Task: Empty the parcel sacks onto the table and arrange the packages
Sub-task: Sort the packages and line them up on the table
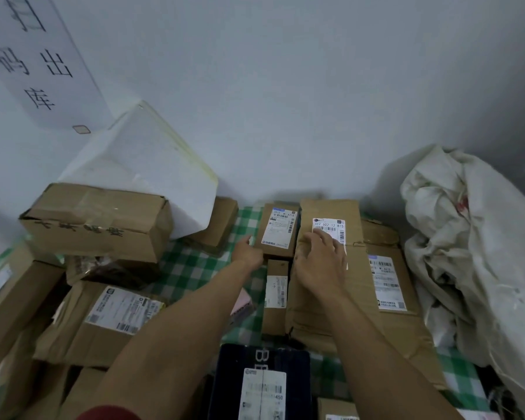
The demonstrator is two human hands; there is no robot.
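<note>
Arranging is underway at the back of the worktop [194, 268], on the green check cloth. The person's right hand [320, 265] lies on top of the big flat carton [308, 316], fingers loose and spread over its shipping label, not gripping anything. The left hand [248, 253] is up against the left side of the small labelled box [278, 234] just beside that carton. Its fingers are tucked out of sight, so there's no telling if it's holding or just nudging.

Handling-wise, the big carton looks creased and a bit saggy, so it's probably light-ish but floppy. Better to slide it flat or take it by both long edges than lift one corner. The small box looks stiff and square, an easy one-hand pinch across its short sides. The narrow box [275, 298] wedged in front of it would likely tip if bumped.

The white sack [482, 253] slumps at the right end, soft and crumpled, so grabbing a bunched fold seems the way to go.
</note>
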